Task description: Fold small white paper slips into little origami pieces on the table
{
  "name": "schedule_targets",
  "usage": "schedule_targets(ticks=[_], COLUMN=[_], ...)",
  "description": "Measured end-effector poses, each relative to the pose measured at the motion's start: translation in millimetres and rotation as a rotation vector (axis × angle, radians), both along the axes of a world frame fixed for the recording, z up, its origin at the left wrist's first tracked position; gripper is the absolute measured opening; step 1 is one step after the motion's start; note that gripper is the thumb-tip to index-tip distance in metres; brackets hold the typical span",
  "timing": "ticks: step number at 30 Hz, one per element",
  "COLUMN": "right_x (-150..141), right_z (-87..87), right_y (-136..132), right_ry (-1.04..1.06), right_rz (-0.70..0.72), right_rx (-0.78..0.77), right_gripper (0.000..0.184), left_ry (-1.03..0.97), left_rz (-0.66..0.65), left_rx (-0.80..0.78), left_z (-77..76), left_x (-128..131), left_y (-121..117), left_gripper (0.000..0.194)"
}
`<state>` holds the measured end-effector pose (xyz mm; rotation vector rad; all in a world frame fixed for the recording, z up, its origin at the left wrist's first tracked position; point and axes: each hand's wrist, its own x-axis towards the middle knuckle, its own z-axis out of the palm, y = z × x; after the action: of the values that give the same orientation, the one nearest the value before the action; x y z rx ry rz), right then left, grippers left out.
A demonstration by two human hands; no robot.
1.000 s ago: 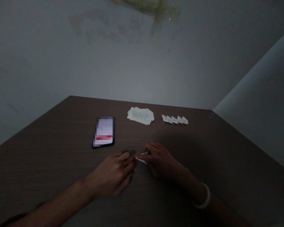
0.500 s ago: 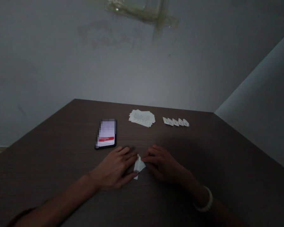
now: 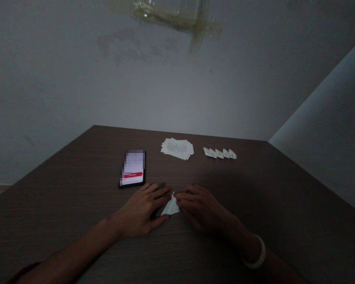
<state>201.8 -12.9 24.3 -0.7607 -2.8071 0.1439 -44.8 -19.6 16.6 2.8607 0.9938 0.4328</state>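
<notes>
A small piece of printed white paper, folded to a triangle, lies on the table between my two hands. My left hand rests flat at its left side, fingers stretched out and thumb apart, with the fingertips near the paper's top and the thumb at its lower edge. The curled fingers of my right hand close on the paper's right edge; the thumb is partly hidden beneath them. A pale bracelet circles the right wrist.
Beyond my left hand lies a phone with a lit screen. A loose stack of printed paper pieces is at the back middle. To its right, several small folded papers form an overlapping row. A wall borders the brown table.
The paper has gone from a narrower shape with a strip sticking out at the bottom to a triangle. My fingers have shifted slightly around it.
</notes>
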Motion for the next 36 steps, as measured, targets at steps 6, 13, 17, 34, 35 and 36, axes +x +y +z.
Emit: schedule_targets(ticks=[6, 13, 17, 34, 35, 36], right_x=[1, -5, -7, -3, -2, -2], right_z=[-1.8, -9.1, -8.0, -12.2, -12.2, -12.2], right_y=[2, 4, 3, 5, 5, 6], right_ry=[0.035, 0.052, 0.035, 0.011, 0.015, 0.022], right_rz=[-0.064, -0.123, -0.133, -0.144, -0.144, -0.145], right_rx=[-0.003, 0.018, 0.039, 0.088, 0.091, 0.098], right_gripper=[0.015, 0.015, 0.014, 0.018, 0.018, 0.018], left_ry=[-0.108, -0.109, -0.126, -0.150, -0.148, -0.148], left_rz=[-0.012, -0.026, -0.022, -0.044, -0.045, -0.046], left_rx=[0.029, 0.068, 0.086, 0.107, 0.108, 0.112], left_z=[-5.2, -7.7, -7.4, -6.3, -6.1, -6.2], left_x=[0, 2, 3, -2, -2, -3], left_y=[2, 2, 2, 3, 3, 3], left_gripper=[0.022, 0.022, 0.021, 0.019, 0.019, 0.020])
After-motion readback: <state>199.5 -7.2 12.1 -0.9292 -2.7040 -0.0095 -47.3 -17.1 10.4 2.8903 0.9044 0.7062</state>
